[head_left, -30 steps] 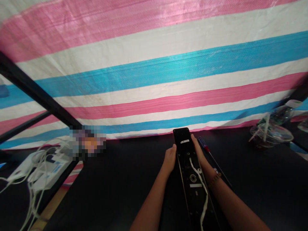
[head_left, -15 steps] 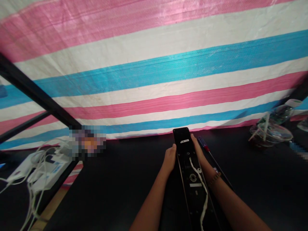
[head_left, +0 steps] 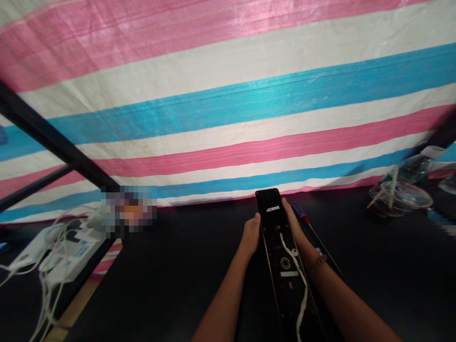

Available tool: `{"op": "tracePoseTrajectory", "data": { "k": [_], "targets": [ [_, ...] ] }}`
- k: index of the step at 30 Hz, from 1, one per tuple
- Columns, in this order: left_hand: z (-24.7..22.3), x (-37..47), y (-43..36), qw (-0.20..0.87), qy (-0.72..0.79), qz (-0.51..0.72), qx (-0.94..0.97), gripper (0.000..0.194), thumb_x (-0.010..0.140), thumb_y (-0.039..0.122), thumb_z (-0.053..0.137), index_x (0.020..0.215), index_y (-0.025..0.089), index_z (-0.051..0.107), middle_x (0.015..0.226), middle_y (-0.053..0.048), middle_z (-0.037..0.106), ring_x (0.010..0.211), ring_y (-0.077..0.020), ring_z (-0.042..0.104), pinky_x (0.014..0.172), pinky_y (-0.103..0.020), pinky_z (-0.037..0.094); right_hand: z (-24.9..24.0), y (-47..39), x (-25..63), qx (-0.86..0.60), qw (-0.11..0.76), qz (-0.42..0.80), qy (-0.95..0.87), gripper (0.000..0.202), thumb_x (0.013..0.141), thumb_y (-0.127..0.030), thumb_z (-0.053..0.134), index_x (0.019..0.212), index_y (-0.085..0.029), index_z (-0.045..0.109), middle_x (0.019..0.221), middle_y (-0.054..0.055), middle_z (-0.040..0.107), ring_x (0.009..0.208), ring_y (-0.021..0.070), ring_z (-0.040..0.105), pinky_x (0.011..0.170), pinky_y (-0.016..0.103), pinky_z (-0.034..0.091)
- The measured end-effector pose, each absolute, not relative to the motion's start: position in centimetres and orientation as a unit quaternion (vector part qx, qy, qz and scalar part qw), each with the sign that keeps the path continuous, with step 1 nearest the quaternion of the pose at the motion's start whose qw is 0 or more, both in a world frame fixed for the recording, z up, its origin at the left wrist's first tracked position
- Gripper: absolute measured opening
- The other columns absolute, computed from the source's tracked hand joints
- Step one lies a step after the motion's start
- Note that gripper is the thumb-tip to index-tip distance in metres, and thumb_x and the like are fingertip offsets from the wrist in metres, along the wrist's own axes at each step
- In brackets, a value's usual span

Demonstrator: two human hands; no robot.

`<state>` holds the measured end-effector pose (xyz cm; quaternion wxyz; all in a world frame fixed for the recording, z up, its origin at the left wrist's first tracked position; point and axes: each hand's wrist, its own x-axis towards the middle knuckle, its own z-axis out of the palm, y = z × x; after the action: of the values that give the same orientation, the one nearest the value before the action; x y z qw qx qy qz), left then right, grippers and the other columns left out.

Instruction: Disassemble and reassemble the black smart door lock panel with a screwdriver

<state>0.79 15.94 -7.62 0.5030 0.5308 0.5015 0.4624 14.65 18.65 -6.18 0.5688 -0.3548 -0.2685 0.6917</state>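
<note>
A long black panel (head_left: 272,218) points away from me over the dark table, its near end running out of view at the bottom. It carries small white labels, a round fitting and a whitish cable (head_left: 303,294) along its face. My left hand (head_left: 251,233) grips the panel's left edge, thumb up. On the right edge, my right hand (head_left: 294,225) holds it too, with most fingers hidden. A screwdriver (head_left: 301,211) with a blue and red handle lies just right of my right hand.
On the left are white power strips (head_left: 73,259) with tangled cables, near a black metal frame (head_left: 46,133). A plastic bowl (head_left: 406,197) and a clear bottle (head_left: 420,164) stand at the right. A striped sheet (head_left: 228,104) hangs behind the table (head_left: 171,270).
</note>
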Motion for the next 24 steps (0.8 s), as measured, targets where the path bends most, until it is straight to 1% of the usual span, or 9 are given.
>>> {"op": "tracePoseTrajectory", "data": {
  "k": [5, 13, 20, 24],
  "targets": [
    [-7.54, 0.78, 15.92, 0.503, 0.494, 0.465, 0.536, 0.073, 0.084, 0.081, 0.030, 0.062, 0.015, 0.053, 0.061, -0.002, 0.050, 0.061, -0.0143, 0.042, 0.060, -0.029, 0.035, -5.89, 18.45, 14.60, -0.348, 0.565, 0.701, -0.262, 0.046, 0.068, -0.067, 0.074, 0.080, -0.023, 0.069, 0.072, 0.000, 0.071, 0.074, 0.0225, 0.066, 0.067, 0.034, 0.051],
    [-7.54, 0.83, 15.88, 0.507, 0.492, 0.467, 0.532, 0.072, 0.084, 0.081, 0.031, 0.060, 0.016, 0.052, 0.060, -0.001, 0.049, 0.060, -0.0141, 0.043, 0.058, -0.029, 0.035, -6.49, 18.67, 14.69, -0.351, 0.576, 0.691, -0.260, 0.042, 0.070, -0.065, 0.074, 0.075, -0.024, 0.067, 0.066, -0.003, 0.067, 0.064, 0.0184, 0.062, 0.065, 0.032, 0.050],
    [-7.51, 0.77, 15.84, 0.512, 0.491, 0.470, 0.525, 0.072, 0.084, 0.080, 0.033, 0.061, 0.015, 0.053, 0.061, -0.002, 0.052, 0.060, -0.0144, 0.043, 0.059, -0.029, 0.035, -6.49, 18.61, 14.63, -0.351, 0.566, 0.696, -0.269, 0.045, 0.071, -0.069, 0.071, 0.077, -0.024, 0.068, 0.069, -0.001, 0.069, 0.068, 0.0211, 0.064, 0.066, 0.034, 0.050],
    [-7.41, 0.81, 15.86, 0.504, 0.496, 0.471, 0.528, 0.073, 0.082, 0.083, 0.032, 0.061, 0.015, 0.052, 0.060, -0.001, 0.049, 0.060, -0.0140, 0.041, 0.059, -0.029, 0.035, -6.20, 18.40, 14.59, -0.351, 0.568, 0.695, -0.267, 0.044, 0.072, -0.067, 0.070, 0.076, -0.024, 0.068, 0.068, -0.001, 0.069, 0.067, 0.0207, 0.063, 0.065, 0.033, 0.049]
  ]
}}
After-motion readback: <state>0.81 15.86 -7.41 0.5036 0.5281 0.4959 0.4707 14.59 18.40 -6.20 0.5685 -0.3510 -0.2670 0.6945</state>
